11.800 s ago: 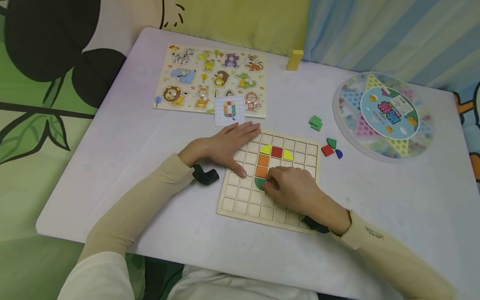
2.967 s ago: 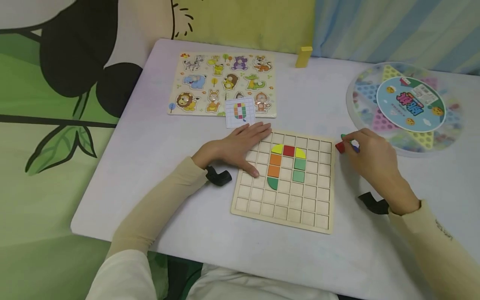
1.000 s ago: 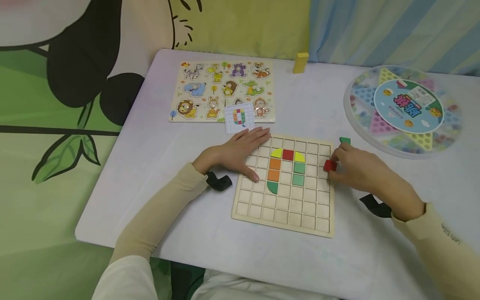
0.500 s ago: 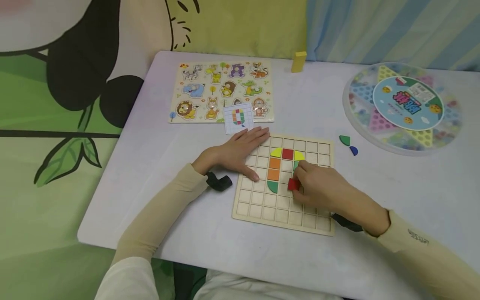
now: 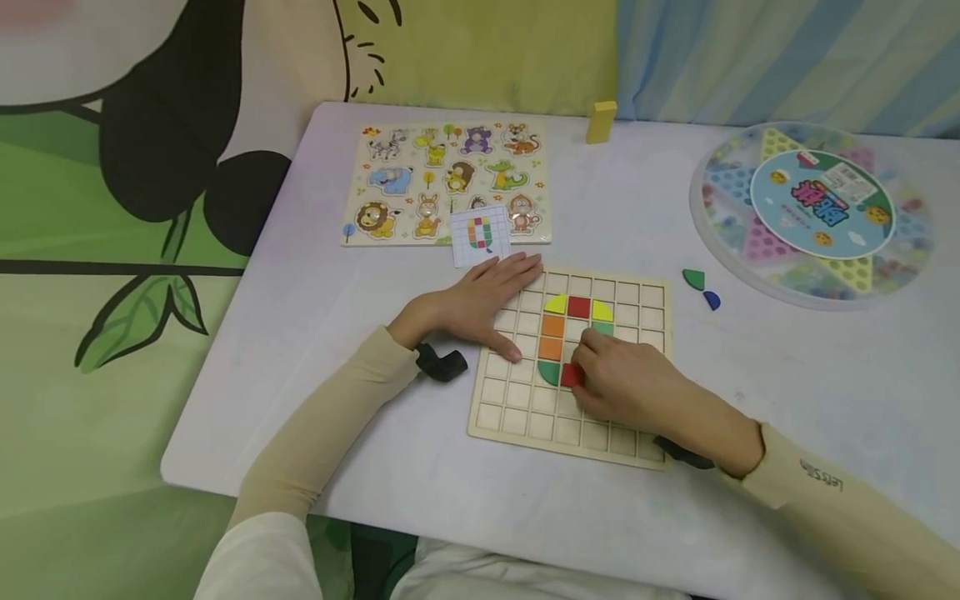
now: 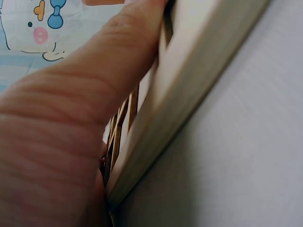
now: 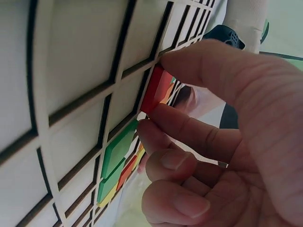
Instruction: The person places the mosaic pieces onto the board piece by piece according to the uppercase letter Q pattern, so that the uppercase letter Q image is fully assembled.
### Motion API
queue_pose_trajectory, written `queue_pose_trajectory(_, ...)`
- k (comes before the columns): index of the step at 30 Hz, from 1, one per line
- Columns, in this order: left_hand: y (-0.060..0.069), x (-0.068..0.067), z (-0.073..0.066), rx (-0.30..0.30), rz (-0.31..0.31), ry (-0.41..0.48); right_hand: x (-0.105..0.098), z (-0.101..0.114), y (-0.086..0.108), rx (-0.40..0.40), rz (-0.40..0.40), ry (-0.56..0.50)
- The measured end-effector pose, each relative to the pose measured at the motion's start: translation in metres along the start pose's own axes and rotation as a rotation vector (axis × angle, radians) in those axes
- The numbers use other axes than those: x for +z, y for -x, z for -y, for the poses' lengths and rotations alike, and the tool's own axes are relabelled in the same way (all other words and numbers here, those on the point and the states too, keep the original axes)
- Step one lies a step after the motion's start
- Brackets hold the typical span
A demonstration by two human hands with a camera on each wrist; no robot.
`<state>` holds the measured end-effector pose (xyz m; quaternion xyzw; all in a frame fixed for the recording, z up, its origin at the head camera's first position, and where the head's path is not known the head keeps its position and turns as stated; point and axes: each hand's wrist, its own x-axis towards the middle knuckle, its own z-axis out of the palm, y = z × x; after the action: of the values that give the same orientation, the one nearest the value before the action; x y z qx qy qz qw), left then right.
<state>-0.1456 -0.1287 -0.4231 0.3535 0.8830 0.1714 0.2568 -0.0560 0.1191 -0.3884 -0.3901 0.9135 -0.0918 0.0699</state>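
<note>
My right hand [image 5: 633,379] pinches a red square tile [image 5: 571,376] between thumb and finger at a cell of the wooden grid board [image 5: 517,423]. In the right wrist view the red tile [image 7: 156,87] stands slightly tilted against the cell. Just left of it lies a dark green quarter-round tile [image 5: 549,372]. Above are two orange squares [image 5: 552,337], a yellow quarter-round [image 5: 556,304], a red square [image 5: 578,307] and another yellow quarter-round [image 5: 602,311]. Light green squares [image 7: 118,151] are partly hidden by the hand in the head view. My left hand [image 5: 480,304] rests spread on the board's left edge.
A pattern card [image 5: 481,236] leans on an animal puzzle [image 5: 446,183] behind the board. To the right lie a green quarter-round tile [image 5: 693,279] and a blue half-round tile [image 5: 712,300], near a round clear game box [image 5: 817,208]. A yellow block [image 5: 601,122] stands at the back.
My right hand has picked up the red square from beside the board and carried it left to the cell by the green quarter-round. Earlier, the two light green squares were added. My left hand stays put.
</note>
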Motion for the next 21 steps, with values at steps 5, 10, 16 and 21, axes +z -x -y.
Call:
queue_pose_trajectory(5, 0.0002, -0.0007, -0.0007, -0.001, 0.0, 0.004, 0.0001, 0.0001, 0.0013, 0.001, 0.01, 0.011)
queue_pose_trajectory(10, 0.0008, -0.001, -0.0006, 0.001, 0.001, 0.0, -0.0023, -0.0003, 0.0005, 0.025, 0.049, -0.008)
queue_pose_trajectory(16, 0.0011, -0.0012, -0.0006, 0.002, 0.002, 0.008, -0.0052, -0.0015, 0.0012, 0.026, 0.072, -0.025)
queue_pose_trajectory(21, 0.0006, -0.001, -0.0007, 0.011, 0.0, 0.012, -0.0084, -0.0094, 0.0059, 0.029, 0.033, -0.096)
